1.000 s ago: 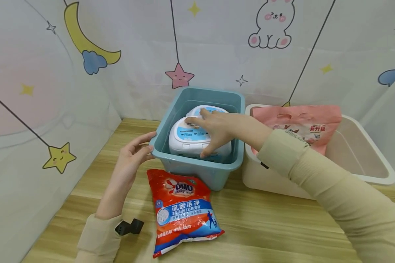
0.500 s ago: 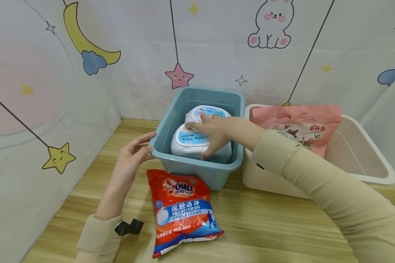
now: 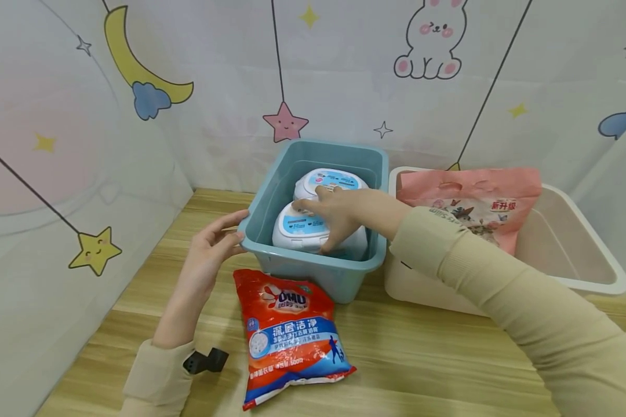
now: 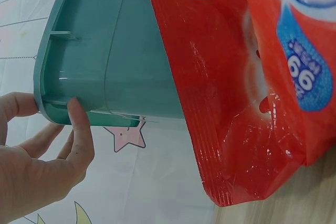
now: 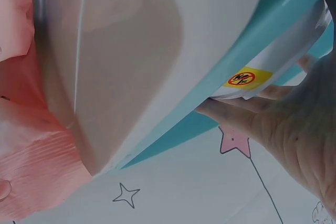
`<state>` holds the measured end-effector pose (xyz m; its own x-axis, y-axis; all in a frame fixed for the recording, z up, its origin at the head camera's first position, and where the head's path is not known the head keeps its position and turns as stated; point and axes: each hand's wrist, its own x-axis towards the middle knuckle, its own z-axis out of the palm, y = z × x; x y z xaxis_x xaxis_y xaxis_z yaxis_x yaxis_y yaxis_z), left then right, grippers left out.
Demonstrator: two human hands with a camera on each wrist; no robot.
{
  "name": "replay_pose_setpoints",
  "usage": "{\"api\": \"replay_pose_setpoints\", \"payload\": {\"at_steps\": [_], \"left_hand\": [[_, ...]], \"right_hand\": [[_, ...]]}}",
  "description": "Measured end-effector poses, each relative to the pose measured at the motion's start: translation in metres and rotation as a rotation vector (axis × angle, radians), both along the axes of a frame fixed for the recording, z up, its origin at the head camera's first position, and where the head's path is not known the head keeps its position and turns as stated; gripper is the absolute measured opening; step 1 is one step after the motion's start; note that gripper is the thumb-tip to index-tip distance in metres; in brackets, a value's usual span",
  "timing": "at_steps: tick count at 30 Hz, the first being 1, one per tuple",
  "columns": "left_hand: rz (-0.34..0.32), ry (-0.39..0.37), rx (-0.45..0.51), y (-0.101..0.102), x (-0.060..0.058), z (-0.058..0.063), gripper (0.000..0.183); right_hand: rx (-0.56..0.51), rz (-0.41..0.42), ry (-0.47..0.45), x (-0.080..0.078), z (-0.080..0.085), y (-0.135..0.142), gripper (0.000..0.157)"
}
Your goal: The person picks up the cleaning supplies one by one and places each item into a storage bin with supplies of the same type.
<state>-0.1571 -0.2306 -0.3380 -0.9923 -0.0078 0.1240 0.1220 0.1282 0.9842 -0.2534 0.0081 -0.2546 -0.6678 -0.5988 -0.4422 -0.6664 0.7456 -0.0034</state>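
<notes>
A white plastic tub (image 3: 298, 226) with a blue label on its lid sits inside the blue-green bin (image 3: 313, 262). Behind it in the bin is a second white tub (image 3: 334, 177). My right hand (image 3: 339, 214) grips the front tub from above, thumb at its near side and fingers spread over its lid. In the right wrist view, part of a tub with a yellow sticker (image 5: 249, 78) shows beside the fingers. My left hand (image 3: 211, 243) pinches the bin's rim at its left front corner. A red OMO washing powder bag (image 3: 292, 341) lies just before the bin.
Right of the blue-green bin stands a cream bin (image 3: 568, 231) with a pink bag (image 3: 469, 185) upright in it. Both bins are on a wooden table (image 3: 428, 359). A printed curtain (image 3: 344, 69) rises behind them.
The front tub has shifted slightly right and down in the bin, my right hand moving with it. More of the rear tub's lid now shows. The left hand keeps its place.
</notes>
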Motion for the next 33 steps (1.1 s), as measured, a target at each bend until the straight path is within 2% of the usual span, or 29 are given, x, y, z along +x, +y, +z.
{"api": "replay_pose_setpoints", "payload": {"at_steps": [8,20,33], "left_hand": [[0.003,0.001,-0.003,0.000,0.000,0.000,0.042],[0.002,-0.004,0.006,0.000,0.001,-0.001,0.042],[0.002,-0.008,0.000,0.000,0.000,0.000,0.043]], "right_hand": [[0.010,0.005,0.001,0.001,0.000,-0.004,0.095],[0.060,-0.049,-0.036,0.003,-0.003,-0.011,0.098],[0.103,-0.071,-0.046,0.005,-0.006,-0.014,0.101]]}}
